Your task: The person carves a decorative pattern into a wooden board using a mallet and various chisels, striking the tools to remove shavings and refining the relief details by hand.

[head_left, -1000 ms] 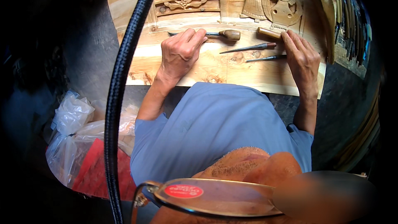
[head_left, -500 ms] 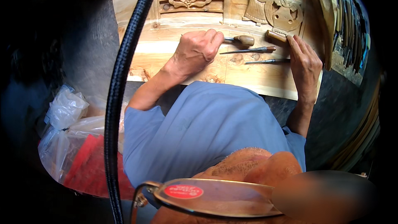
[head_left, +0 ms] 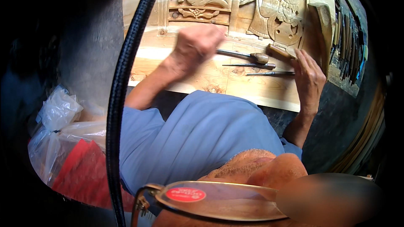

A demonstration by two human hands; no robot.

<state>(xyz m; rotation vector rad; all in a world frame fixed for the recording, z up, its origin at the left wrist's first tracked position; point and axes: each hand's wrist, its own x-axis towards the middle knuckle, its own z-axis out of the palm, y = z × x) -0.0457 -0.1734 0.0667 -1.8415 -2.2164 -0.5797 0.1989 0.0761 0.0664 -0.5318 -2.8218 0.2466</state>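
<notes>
My left hand, blurred and closed, is raised over the board beside the metal shaft of a gouge with a bulbous wooden handle; whatever is inside its fingers is hidden. My right hand has its fingers bent over the end of a pale wooden tool handle. Between my hands lie two slender dark metal tools on the plain front strip of a pale wooden board. Carved figures, railings and a flower relief cover the board beyond them.
A rough curved wooden piece stands along the board's right side, with many carving tools laid out beyond it. Plastic-wrapped bundles with red material are at lower left. Long strips lie at right. A black braided cable crosses the view.
My left hand has risen, moving quickly, and the gouge has shifted rightward. The board and the other tools sit lower in the view. My right hand stays at the pale handle.
</notes>
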